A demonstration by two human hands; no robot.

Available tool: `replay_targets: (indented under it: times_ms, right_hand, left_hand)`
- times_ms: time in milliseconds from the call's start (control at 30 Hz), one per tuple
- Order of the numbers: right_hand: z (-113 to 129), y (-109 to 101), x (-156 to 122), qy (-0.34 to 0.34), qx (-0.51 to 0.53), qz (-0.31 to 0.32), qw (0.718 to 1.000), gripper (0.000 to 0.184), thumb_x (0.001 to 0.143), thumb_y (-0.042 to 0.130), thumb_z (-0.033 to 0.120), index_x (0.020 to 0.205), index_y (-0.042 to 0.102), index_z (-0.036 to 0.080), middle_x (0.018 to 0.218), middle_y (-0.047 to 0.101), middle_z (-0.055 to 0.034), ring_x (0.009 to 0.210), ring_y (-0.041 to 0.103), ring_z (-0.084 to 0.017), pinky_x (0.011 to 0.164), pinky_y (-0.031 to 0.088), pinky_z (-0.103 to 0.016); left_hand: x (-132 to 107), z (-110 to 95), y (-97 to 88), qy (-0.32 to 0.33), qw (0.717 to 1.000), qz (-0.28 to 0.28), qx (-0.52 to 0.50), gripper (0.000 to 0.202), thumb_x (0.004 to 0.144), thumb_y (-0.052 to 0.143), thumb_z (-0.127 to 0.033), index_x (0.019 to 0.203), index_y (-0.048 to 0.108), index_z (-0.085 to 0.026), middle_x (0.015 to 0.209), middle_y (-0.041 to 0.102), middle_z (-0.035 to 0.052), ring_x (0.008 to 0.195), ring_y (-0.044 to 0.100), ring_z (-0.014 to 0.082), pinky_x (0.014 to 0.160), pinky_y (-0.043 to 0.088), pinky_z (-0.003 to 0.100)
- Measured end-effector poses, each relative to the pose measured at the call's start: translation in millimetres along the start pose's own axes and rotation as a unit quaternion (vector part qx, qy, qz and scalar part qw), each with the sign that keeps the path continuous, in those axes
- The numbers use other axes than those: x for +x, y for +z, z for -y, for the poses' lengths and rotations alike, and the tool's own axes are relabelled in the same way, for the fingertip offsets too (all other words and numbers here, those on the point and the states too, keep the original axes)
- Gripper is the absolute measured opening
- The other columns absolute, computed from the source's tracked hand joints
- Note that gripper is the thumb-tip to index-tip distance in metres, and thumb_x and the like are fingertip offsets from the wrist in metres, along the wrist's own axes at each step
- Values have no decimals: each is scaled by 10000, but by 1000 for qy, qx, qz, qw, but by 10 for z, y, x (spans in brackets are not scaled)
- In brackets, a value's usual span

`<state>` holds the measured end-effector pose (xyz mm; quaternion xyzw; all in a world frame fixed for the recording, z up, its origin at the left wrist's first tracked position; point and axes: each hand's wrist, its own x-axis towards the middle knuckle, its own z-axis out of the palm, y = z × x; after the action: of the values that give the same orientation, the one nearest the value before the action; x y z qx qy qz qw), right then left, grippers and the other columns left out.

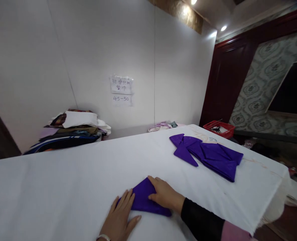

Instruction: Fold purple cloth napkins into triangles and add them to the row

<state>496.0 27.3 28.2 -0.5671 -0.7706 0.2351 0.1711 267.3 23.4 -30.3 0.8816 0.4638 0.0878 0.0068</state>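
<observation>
A purple cloth napkin (145,198), folded into a rough triangle, lies on the white-covered table in front of me. My left hand (120,214) rests on its left corner, fingers stretched out flat and thumb apart on the tablecloth. On the napkin's right side lies my right hand (163,194). Its fingers reach along the upper right edge, while the thumb is spread apart on the purple face. Part of the napkin is hidden under both hands. Farther right on the table are more folded purple napkins (213,157), some narrow and pointed, overlapping one another.
The white tablecloth (63,187) covers a wide table. A pile of folded clothes (73,129) stands beyond its back left edge. Behind the far edge are pinkish cloths (160,126) and a red basket (220,129). A white wall bears a handwritten paper sign (122,90).
</observation>
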Motion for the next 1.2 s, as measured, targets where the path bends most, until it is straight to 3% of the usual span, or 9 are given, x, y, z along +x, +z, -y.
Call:
replay_targets:
  times_ms: [233,367,467,567,700,800,933,1200]
  right_hand:
    - [75,-10,-17,37,-9,21,999,855,638,636,265,1408,273,192,1155,602,-139,1024,563,-303,802,428,-360]
    - [16,72,-23,30,133,-19,991,828,604,612,168,1379,333,248,1059,635,-61,875,602,-216,693,452,-283]
    - [-46,139,-18,76,289,-14,954,911,549,619,111,1395,294,207,995,620,-49,721,590,-158,574,440,-242]
    - [-88,169,-13,110,431,9,895,1027,502,654,112,1424,203,152,975,601,-60,696,586,-149,565,444,-246]
    - [-133,125,13,137,525,36,839,1025,501,659,115,1421,210,180,775,611,18,612,579,-128,537,438,-232]
    - [-189,6,80,148,547,-6,824,972,519,646,103,1404,254,188,766,615,27,577,585,-121,523,444,-232]
    - [-309,-244,263,136,554,-87,817,921,549,647,92,1390,281,168,775,644,4,552,592,-126,528,469,-247]
    - [-767,-709,933,131,531,-270,793,881,626,624,102,1413,233,168,952,651,-73,694,642,-163,649,525,-285]
  left_hand:
    - [26,-52,-79,-19,999,28,-18,656,846,326,-588,1363,329,-184,1441,269,69,1337,243,265,1080,240,495]
    - [27,-59,-106,-33,998,34,-40,635,850,344,-554,1357,344,-172,1443,271,69,1343,226,260,1093,207,492]
    - [22,-58,-116,-32,997,28,-63,605,855,355,-530,1357,350,-193,1441,287,66,1345,224,255,1096,190,491]
    - [14,-47,-98,-33,996,14,-84,568,857,378,-494,1353,365,-217,1437,311,59,1346,225,248,1096,187,483]
    - [7,-19,-44,-64,993,-31,-97,586,852,386,-480,1366,344,-202,1450,287,68,1352,205,248,1092,186,493]
    - [6,-3,-20,-103,987,-67,-99,610,858,367,-471,1385,301,-172,1460,264,84,1357,184,244,1090,189,499]
    - [7,15,7,-148,983,-45,-94,634,862,328,-484,1395,271,-144,1476,207,89,1364,146,242,1093,185,492]
    - [-41,13,151,-138,989,-44,-32,600,861,328,-458,1382,307,-162,1443,301,69,1345,240,225,1096,188,470]
